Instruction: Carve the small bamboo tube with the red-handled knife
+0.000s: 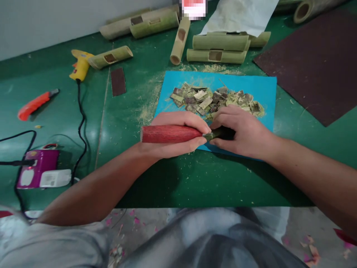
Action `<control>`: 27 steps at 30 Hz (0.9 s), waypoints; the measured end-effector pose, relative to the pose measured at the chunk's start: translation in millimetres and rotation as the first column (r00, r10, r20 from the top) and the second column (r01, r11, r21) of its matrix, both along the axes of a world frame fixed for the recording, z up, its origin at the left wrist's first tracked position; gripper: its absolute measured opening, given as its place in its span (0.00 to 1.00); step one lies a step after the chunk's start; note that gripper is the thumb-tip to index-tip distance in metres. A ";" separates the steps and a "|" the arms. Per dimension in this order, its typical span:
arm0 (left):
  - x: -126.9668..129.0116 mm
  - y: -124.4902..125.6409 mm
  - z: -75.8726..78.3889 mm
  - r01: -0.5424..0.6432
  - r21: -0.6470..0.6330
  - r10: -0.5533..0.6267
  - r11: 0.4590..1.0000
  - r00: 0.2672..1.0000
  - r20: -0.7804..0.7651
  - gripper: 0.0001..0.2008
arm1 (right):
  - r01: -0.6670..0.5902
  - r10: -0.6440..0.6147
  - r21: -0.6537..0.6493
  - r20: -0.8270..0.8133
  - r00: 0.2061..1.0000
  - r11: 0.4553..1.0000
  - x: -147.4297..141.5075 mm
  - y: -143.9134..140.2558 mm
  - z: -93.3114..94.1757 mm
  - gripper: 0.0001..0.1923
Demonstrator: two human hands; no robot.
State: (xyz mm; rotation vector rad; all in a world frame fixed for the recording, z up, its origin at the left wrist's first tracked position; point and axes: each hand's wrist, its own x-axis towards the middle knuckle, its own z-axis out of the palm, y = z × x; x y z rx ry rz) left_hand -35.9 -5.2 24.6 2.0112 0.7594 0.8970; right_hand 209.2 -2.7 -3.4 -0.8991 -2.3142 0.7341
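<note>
In my left hand (178, 124) lies a tool with a red wooden handle (170, 134), its blunt end toward my wrist. The fingers and thumb close around its narrow front end, where a bit of pale metal shows; the rest of the working end is hidden. My right hand (240, 130) is curled, with thumb and fingers pinching a small dark green piece (208, 137) that looks like bamboo, against the tool's tip. Both hands are over the front of a blue sheet (267, 96). Just beyond them is a heap of bamboo chips and shavings (206, 100).
Cut bamboo tubes (217, 56) with square openings lie at the back. On the left are a yellow glue gun (81, 65), an orange utility knife (35, 106), a brown sandpaper strip (118, 82) and a purple power box (39, 163) with cords. Large dark sandpaper (315, 67) covers the right.
</note>
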 end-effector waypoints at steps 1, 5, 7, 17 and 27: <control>0.1 -0.2 0.2 0.004 -0.002 -0.004 1.000 1.000 -0.002 0.02 | -0.002 0.002 0.003 0.002 1.000 1.000 0.1 0.0 -0.3 0.05; 0.2 -0.3 1.3 0.020 -0.005 -0.020 1.000 1.000 -0.008 0.03 | -0.007 0.007 0.012 0.002 1.000 1.000 0.3 0.0 -0.9 0.05; 0.0 0.0 1.4 0.016 -0.006 -0.016 1.000 1.000 -0.015 0.03 | -0.008 0.009 0.008 -0.005 1.000 1.000 0.2 0.2 -1.1 0.05; 4.2 -1.0 5.1 -0.057 0.018 0.059 0.998 0.994 -0.092 0.03 | -0.018 0.019 0.012 -0.027 0.999 1.000 0.3 1.2 -3.1 0.06; 7.4 -6.3 2.0 -0.097 0.208 0.092 0.973 0.995 0.037 0.05 | -0.020 0.020 0.003 -0.010 1.000 1.000 2.4 1.1 -3.9 0.07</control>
